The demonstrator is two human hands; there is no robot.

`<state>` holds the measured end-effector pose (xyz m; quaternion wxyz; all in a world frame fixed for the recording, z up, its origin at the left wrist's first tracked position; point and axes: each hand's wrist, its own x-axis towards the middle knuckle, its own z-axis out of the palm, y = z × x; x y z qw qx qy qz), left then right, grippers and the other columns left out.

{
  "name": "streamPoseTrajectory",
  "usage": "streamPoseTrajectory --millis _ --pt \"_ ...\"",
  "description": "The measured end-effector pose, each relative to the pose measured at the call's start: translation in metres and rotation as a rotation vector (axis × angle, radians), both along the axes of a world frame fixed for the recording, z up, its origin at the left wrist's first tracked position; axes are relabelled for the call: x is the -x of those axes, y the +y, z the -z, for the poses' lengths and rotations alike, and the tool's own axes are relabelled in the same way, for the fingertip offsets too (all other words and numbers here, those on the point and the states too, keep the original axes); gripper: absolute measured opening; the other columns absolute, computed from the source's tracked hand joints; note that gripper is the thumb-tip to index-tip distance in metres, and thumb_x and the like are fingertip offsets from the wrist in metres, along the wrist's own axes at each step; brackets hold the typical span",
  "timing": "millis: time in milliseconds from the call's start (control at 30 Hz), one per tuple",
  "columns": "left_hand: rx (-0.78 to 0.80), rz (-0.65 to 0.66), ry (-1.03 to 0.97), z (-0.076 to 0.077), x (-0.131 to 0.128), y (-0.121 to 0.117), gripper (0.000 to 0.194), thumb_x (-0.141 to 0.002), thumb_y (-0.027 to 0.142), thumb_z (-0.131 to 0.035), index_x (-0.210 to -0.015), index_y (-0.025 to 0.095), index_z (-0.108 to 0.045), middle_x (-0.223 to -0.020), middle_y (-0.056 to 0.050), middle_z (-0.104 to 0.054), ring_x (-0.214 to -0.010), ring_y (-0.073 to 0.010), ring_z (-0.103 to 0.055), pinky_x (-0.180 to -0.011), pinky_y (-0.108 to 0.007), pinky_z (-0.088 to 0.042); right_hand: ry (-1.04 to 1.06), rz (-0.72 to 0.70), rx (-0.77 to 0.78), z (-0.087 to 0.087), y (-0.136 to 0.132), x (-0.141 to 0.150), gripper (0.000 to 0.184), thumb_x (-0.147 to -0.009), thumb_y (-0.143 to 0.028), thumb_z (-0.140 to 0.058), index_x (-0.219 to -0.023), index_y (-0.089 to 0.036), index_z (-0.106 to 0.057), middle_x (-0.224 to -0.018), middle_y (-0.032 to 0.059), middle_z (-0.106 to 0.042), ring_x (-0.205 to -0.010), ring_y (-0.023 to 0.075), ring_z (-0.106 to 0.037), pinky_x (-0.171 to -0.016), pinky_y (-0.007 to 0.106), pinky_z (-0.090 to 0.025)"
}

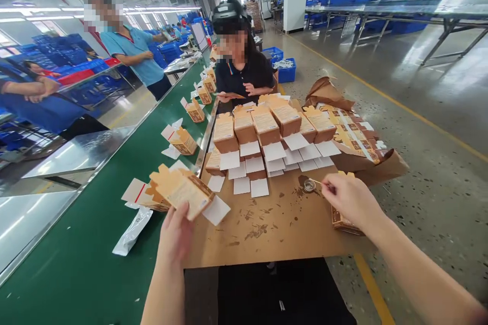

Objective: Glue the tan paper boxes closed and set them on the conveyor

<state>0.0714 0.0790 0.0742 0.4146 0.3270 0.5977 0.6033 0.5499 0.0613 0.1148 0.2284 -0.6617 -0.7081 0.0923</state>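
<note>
My left hand [176, 233] is closed around a small brown and cream carton [188, 194], tilted above the left edge of the cardboard-covered table. A white flap [216, 210] sticks out from the carton's near end. In my right hand [353, 200] a thin pale stick [318, 182], like a cotton swab, is pinched between the fingers. Its far end reaches a small round dish [309, 186] among dark wet spots. Another brown carton [345, 224] stands partly hidden beneath my right hand. Several similar cartons [267, 124] are stacked ahead, their white flaps hanging out.
On the left, a green conveyor belt [95, 233] carries open cartons [182, 141] and a clear plastic packet [132, 231]. Brown wrapping paper [389, 165] surrounds flat cartons [354, 134] at right. A person [244, 73] sits across the table; another [133, 51] stands beyond the belt.
</note>
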Motion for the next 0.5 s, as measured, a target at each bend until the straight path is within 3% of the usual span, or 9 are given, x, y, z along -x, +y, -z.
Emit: streamPoseTrajectory --millis 67,167,300,500 --pt "0.095 0.027 -0.086 0.016 -0.008 -0.036 0.086 -0.073 0.074 -0.108 -0.139 0.023 -0.088 -0.154 -0.021 -0.088 -0.152 -0.0535 -0.079 -0.125 -0.068 -0.070 -0.109 0.003 0.175 -0.002 0.023 -0.003 0.033 -0.098 -0.013 -0.067 -0.070 -0.027 -0.058 -0.072 0.0021 -0.076 -0.069 0.0190 -0.069 -0.066 0.030 -0.041" --pt "0.237 0.112 -0.192 0.036 -0.026 -0.066 0.090 -0.063 0.074 -0.116 -0.133 0.023 -0.090 -0.152 -0.022 -0.089 -0.146 -0.0547 -0.082 -0.120 -0.068 -0.073 -0.170 -0.024 0.271 0.003 0.041 0.001 0.040 -0.098 -0.010 -0.070 -0.068 -0.027 -0.052 -0.073 0.0024 -0.073 -0.072 0.0205 -0.067 -0.069 0.032 -0.037" --pt "0.244 0.194 -0.195 0.045 -0.047 -0.074 0.088 -0.062 0.068 -0.121 -0.129 0.021 -0.089 -0.144 -0.022 -0.091 -0.146 -0.0512 -0.084 -0.125 -0.064 -0.070 -0.169 -0.044 0.284 0.006 0.035 0.000 0.043 -0.098 -0.010 -0.070 -0.066 -0.028 -0.047 -0.072 0.0019 -0.072 -0.071 0.0210 -0.067 -0.071 0.033 -0.039" --pt "0.233 0.195 -0.182 0.036 -0.042 -0.068 0.086 -0.066 0.066 -0.121 -0.133 0.020 -0.089 -0.147 -0.022 -0.090 -0.148 -0.0503 -0.083 -0.127 -0.066 -0.069 -0.062 -0.044 0.132 0.002 0.007 -0.009 0.030 -0.107 -0.027 -0.056 -0.077 -0.030 -0.056 -0.072 0.0017 -0.073 -0.067 0.0209 -0.065 -0.068 0.032 -0.044"
